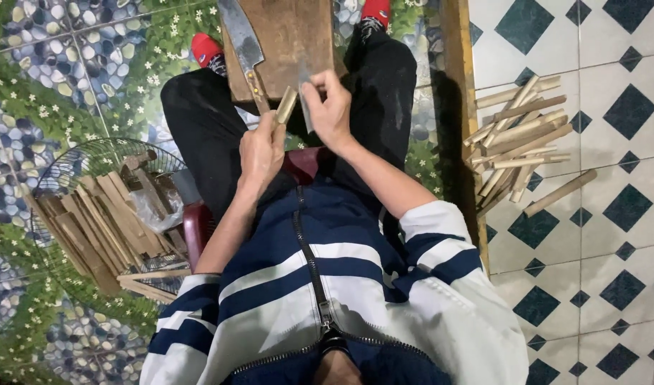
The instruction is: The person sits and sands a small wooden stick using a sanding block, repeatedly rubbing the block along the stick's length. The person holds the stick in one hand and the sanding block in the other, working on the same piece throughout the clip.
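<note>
cleaver (240, 37) beside the fingers (314, 91)

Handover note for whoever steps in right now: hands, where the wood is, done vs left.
Left hand: grip shut on a short bamboo stick, held upright over the lap.
Right hand: pinching a thin sliver beside that stick.
Cleaver lies free on the wooden block between the knees.
Wire basket on the left holds flat wood pieces; pile of sticks on the tiles to the right.
Which pile is finished cannot be told.

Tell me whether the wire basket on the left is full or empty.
Full, or close to it. The wire basket holds a stack of flat wooden strips, with a few pieces sticking out past its rim.
</note>
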